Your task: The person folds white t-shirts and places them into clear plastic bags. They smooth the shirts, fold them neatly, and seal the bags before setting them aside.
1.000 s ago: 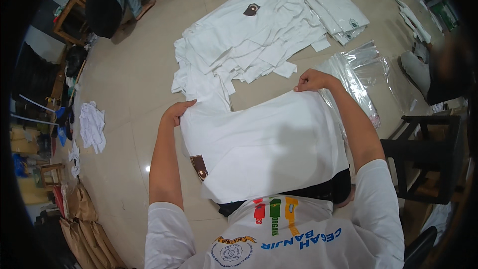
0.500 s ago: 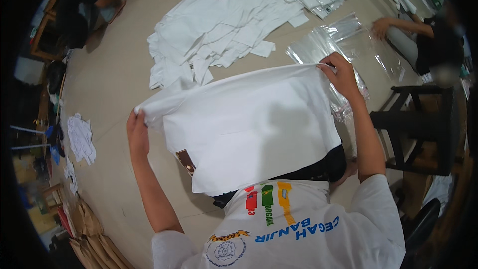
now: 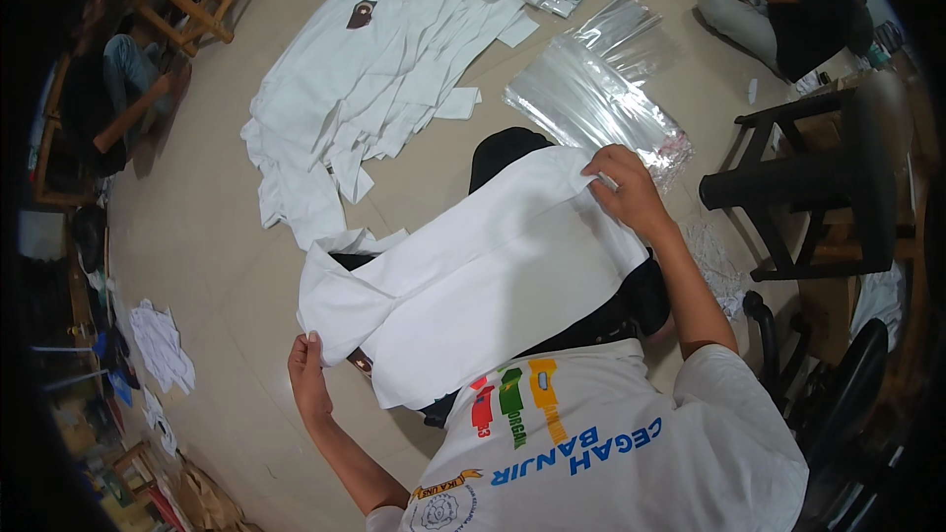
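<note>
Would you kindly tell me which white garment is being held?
The white garment over the black trousers, pinched by the left hand and right hand; those in the loose pile lie unheld.

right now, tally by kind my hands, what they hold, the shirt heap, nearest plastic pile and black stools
Left hand and right hand: 2
Held white shirt: 1
Heap of loose white shirts: 1
Pile of clear plastic bags: 1
Black stool: 1
Total: 6

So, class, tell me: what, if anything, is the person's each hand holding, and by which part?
A white garment: the left hand pinches it at its left edge, the right hand at its upper right corner.
</note>
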Action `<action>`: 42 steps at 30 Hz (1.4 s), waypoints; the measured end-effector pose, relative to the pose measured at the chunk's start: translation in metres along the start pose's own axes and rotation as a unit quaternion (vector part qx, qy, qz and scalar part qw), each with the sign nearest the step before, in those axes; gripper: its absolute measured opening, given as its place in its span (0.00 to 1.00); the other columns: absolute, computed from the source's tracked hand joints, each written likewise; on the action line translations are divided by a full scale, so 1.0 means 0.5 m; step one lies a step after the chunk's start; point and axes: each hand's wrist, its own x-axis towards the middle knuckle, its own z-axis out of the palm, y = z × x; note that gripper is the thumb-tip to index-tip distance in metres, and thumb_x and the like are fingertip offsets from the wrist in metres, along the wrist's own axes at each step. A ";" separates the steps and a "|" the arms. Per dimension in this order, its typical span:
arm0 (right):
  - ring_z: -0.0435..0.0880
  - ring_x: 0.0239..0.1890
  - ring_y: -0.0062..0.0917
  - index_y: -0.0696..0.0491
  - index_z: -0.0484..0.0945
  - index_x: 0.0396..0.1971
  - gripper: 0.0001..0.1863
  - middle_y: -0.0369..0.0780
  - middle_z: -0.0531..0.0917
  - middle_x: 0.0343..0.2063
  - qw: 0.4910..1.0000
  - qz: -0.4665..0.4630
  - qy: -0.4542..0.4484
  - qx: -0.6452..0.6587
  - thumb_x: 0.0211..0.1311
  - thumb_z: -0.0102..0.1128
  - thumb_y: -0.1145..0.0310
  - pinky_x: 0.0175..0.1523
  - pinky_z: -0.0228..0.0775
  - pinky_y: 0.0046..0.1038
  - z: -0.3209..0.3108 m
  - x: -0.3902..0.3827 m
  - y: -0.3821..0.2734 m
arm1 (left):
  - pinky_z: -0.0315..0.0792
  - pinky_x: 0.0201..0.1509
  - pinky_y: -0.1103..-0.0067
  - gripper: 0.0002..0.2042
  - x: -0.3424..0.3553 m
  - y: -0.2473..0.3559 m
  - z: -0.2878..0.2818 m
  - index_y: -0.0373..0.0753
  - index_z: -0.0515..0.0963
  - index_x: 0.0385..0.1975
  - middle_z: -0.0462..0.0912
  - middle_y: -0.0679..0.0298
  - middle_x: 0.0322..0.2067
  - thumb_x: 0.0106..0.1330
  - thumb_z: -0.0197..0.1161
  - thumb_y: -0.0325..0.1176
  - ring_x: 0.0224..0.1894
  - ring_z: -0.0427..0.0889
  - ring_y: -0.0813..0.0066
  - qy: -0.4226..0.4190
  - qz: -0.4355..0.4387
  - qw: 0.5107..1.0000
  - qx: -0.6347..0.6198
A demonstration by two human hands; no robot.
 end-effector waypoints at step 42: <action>0.85 0.41 0.58 0.60 0.85 0.34 0.25 0.56 0.86 0.30 0.882 -0.175 -0.352 0.259 0.80 0.51 0.54 0.48 0.76 0.50 0.445 0.217 -0.616 | 0.70 0.74 0.62 0.37 0.003 0.098 0.058 0.32 0.66 0.72 0.79 0.54 0.66 0.81 0.47 0.62 0.69 0.76 0.57 -0.201 -0.059 0.874 -0.439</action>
